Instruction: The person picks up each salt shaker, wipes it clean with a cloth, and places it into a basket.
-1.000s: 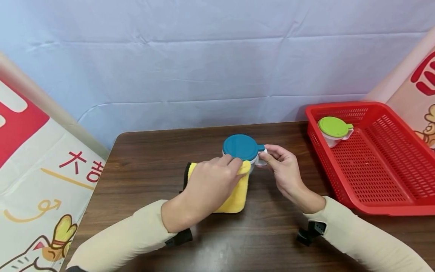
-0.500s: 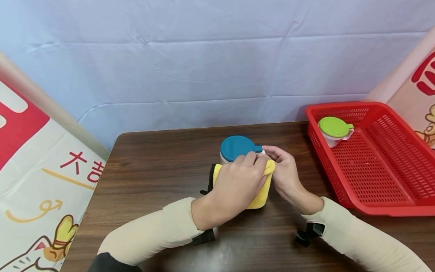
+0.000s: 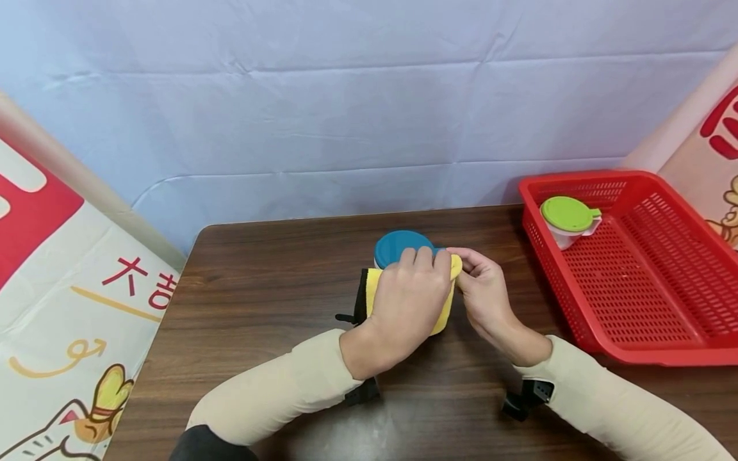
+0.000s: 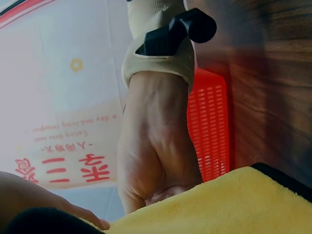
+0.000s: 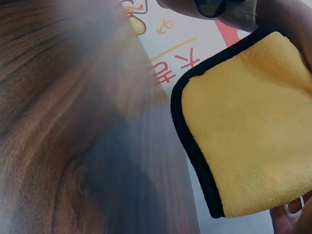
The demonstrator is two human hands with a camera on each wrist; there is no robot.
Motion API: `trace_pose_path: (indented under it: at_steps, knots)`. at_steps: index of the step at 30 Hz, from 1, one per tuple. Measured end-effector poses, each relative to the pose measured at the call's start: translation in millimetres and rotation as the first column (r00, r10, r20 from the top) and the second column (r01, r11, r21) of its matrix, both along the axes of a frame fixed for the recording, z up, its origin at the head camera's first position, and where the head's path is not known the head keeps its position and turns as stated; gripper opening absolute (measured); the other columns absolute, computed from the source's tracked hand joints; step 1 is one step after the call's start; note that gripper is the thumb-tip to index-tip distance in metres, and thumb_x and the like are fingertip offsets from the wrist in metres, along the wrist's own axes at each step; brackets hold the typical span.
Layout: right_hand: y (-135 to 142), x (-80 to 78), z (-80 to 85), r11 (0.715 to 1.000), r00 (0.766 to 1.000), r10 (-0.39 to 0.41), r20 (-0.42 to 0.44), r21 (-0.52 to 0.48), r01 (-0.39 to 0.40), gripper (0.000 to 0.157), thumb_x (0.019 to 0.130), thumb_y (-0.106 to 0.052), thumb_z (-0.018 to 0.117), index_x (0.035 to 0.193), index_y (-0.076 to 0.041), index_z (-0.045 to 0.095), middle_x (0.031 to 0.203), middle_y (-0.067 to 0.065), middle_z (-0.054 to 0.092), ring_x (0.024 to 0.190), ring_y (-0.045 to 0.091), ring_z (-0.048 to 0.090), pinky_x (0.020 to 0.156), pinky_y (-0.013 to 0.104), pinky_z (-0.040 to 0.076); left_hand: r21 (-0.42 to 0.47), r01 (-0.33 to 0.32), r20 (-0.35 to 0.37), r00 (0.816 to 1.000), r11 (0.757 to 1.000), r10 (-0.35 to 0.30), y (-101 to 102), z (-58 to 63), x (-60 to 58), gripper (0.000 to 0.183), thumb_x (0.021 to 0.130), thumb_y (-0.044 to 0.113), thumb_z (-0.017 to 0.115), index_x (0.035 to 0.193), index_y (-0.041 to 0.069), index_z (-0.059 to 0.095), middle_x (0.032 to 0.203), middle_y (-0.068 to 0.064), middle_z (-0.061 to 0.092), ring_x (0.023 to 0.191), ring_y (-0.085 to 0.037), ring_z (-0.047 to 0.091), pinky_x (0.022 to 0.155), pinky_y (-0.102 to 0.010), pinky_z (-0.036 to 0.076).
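A white-bodied jar with a blue lid stands at the middle of the table, its front and handle mostly covered. My left hand grips a folded yellow cloth with black edging against the handle side of the jar. Beside the lid's tab, my right hand holds the jar by its handle, thumb and fingers bent there. In the left wrist view, the yellow cloth hides the right hand's fingertips. It fills much of the right wrist view too, where a few fingers show below the cloth.
On the right of the wooden table sits a red perforated basket. A similar jar with a green lid stands in its far left corner. A pale cloth backdrop rises behind the table, with printed sheets at both sides.
My left hand has moved the cloth rightward from the jar's front to its handle, then slightly up. The right hand has stayed at the handle, while the jar has shifted slightly left.
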State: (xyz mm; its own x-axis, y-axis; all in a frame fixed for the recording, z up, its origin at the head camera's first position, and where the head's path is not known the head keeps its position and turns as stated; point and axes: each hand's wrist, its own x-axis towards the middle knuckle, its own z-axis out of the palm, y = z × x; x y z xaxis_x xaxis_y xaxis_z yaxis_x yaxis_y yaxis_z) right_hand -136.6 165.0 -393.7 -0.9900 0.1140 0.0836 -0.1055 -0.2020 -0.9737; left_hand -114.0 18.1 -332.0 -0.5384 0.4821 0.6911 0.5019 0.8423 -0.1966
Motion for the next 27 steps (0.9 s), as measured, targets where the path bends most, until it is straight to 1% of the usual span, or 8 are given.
trace_pose_path:
  at_steps: [5, 8, 12, 15, 23, 27]
  knots:
    - [-0.6, 0.0, 0.4, 1.000, 1.000, -0.006, -0.007, 0.007, 0.006, 0.044, 0.094, 0.015, 0.056, 0.092, -0.023, 0.076, 0.085, -0.006, 0.073, 0.067, 0.004, 0.057, 0.058, 0.016, 0.046, 0.003, -0.017, -0.002, 1.000, 1.000, 0.017, 0.8, 1.1, -0.8, 0.020, 0.091, 0.009, 0.063, 0.072, 0.015, 0.059, 0.059, 0.002, 0.042, 0.051, -0.011, 0.039, 0.041, -0.018, 0.031]
    - [-0.8, 0.4, 0.7, 1.000, 1.000, -0.012, -0.010, 0.006, 0.012, 0.043, 0.095, 0.015, 0.057, 0.092, -0.023, 0.077, 0.085, -0.006, 0.073, 0.066, 0.004, 0.056, 0.058, 0.016, 0.044, -0.010, -0.023, 0.008, 1.000, 1.000, 0.023, 1.1, 2.5, 0.3, 0.019, 0.090, 0.009, 0.063, 0.073, 0.015, 0.060, 0.059, 0.002, 0.041, 0.051, -0.011, 0.039, 0.040, -0.018, 0.030]
    - [0.0, 0.9, 1.2, 1.000, 1.000, -0.013, -0.013, -0.002, 0.013, 0.041, 0.096, 0.012, 0.059, 0.093, -0.024, 0.077, 0.086, -0.006, 0.074, 0.069, 0.004, 0.059, 0.061, 0.016, 0.049, -0.030, -0.024, 0.028, 0.999, 0.999, 0.025, -0.2, 4.3, 2.0, 0.014, 0.092, 0.012, 0.066, 0.078, 0.014, 0.064, 0.061, 0.002, 0.045, 0.053, -0.011, 0.042, 0.042, -0.018, 0.034]
    - [1.3, 1.1, 1.7, 1.000, 1.000, -0.013, -0.012, -0.004, 0.012, 0.040, 0.096, 0.012, 0.059, 0.093, -0.025, 0.077, 0.088, -0.007, 0.074, 0.072, 0.004, 0.063, 0.063, 0.017, 0.052, -0.031, -0.012, 0.040, 0.999, 0.999, 0.014, -2.8, 5.3, 3.3, 0.011, 0.093, 0.013, 0.068, 0.082, 0.013, 0.066, 0.063, 0.002, 0.048, 0.054, -0.011, 0.045, 0.043, -0.018, 0.037]
    - [4.1, 0.2, 2.4, 0.999, 0.999, -0.025, -0.023, -0.028, 0.024, 0.035, 0.095, 0.011, 0.062, 0.095, -0.021, 0.077, 0.088, -0.005, 0.075, 0.072, 0.005, 0.066, 0.066, 0.021, 0.056, -0.025, 0.034, 0.066, 0.997, 0.999, -0.032, -12.4, 7.3, 6.0, 0.016, 0.095, 0.022, 0.073, 0.086, 0.010, 0.067, 0.068, 0.001, 0.053, 0.057, -0.012, 0.049, 0.046, -0.019, 0.044]
    - [5.5, 0.3, 3.3, 0.999, 0.999, -0.031, -0.019, -0.020, 0.031, 0.031, 0.095, 0.008, 0.064, 0.096, -0.021, 0.077, 0.088, -0.005, 0.075, 0.073, 0.006, 0.067, 0.068, 0.022, 0.058, -0.032, 0.045, 0.067, 0.997, 0.998, -0.043, -18.0, 8.6, 7.0, 0.015, 0.095, 0.020, 0.073, 0.087, 0.010, 0.067, 0.068, 0.000, 0.052, 0.057, -0.011, 0.047, 0.047, -0.019, 0.043]
